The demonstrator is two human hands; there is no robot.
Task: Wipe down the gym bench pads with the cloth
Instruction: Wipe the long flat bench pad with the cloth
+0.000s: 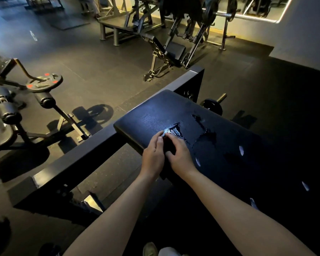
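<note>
Left hand point(153, 154): grip curled on dark bunched cloth point(167, 147), at left end of black textured vinyl bench pad point(155, 111). Right hand point(180, 155): grip likewise clutching cloth. Mid-pad: wet streaks point(176, 131). Step, by judgement: mid-wipe. Next: rightward sweep along pad through streaks, with firm pressure.

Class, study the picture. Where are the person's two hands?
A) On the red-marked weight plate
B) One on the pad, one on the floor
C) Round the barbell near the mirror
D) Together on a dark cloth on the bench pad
D: the left hand and right hand meet and hold a dark cloth on the bench pad, beside wet streaks.
</note>
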